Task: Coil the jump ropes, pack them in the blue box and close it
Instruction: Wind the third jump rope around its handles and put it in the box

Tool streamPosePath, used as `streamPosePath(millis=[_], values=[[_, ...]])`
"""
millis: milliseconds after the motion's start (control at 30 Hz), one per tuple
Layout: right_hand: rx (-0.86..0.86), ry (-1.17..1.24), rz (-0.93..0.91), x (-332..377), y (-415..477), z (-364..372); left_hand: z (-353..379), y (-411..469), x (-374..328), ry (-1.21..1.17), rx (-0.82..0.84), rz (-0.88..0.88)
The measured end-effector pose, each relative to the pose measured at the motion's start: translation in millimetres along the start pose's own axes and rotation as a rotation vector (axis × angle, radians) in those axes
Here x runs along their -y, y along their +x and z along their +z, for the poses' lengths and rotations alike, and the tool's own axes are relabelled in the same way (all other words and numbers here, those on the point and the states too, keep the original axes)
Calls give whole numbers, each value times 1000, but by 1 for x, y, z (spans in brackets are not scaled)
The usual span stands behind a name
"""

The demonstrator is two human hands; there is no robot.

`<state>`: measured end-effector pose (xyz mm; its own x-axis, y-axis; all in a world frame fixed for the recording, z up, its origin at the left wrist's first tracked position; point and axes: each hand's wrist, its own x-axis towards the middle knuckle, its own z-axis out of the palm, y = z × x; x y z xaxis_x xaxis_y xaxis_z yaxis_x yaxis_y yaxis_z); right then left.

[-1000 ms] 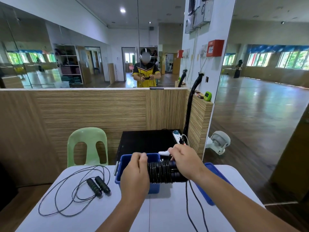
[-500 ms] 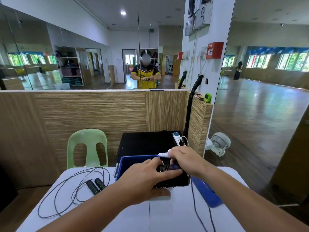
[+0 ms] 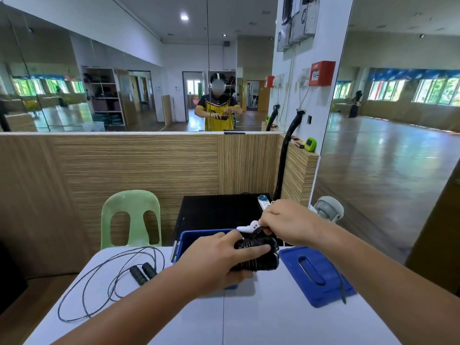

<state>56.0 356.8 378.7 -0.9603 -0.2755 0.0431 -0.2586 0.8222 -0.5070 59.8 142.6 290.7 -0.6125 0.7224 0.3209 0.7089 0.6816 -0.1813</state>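
I am looking down at a white table (image 3: 261,319) pushed against a wood-grain partition (image 3: 137,165), with a mirror wall (image 3: 124,70) above it and a pale green plastic chair (image 3: 130,215) behind the table's left corner. The open blue box (image 3: 185,245) sits at the far edge of the table. Its blue lid (image 3: 316,272) lies flat just to the right of it, handle slot up.

A second ago both hands held the coiled jump rope (image 3: 258,257) level between them over the box, one at each end. Now the left hand (image 3: 219,260) alone carries the bundle, with fingers laid over the top of the coils and thumb underneath. In this view the bundle sits at the box's near right corner, between box and lid. It is not in the box.

The right hand (image 3: 286,221) has lifted off the end of the bundle and is now just above it. Its fingers are curled and pinch a black loop of the cord rising from the coils. A loose tail of cord (image 3: 342,287) trails across the right side of the lid, where before two strands hung straight down toward me.

The second jump rope (image 3: 99,277) has not moved. It is sprawled in loose loops on the left of the table, its two black handles (image 3: 143,271) side by side.
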Motion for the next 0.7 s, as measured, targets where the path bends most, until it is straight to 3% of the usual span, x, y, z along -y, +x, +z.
streamPosePath(millis=[233, 700], values=[[-89, 165, 14, 3, -20, 11, -3, 5, 5, -30, 57, -65], [-28, 578, 113, -19, -50, 56, 4, 4, 5, -68, 112, -127]])
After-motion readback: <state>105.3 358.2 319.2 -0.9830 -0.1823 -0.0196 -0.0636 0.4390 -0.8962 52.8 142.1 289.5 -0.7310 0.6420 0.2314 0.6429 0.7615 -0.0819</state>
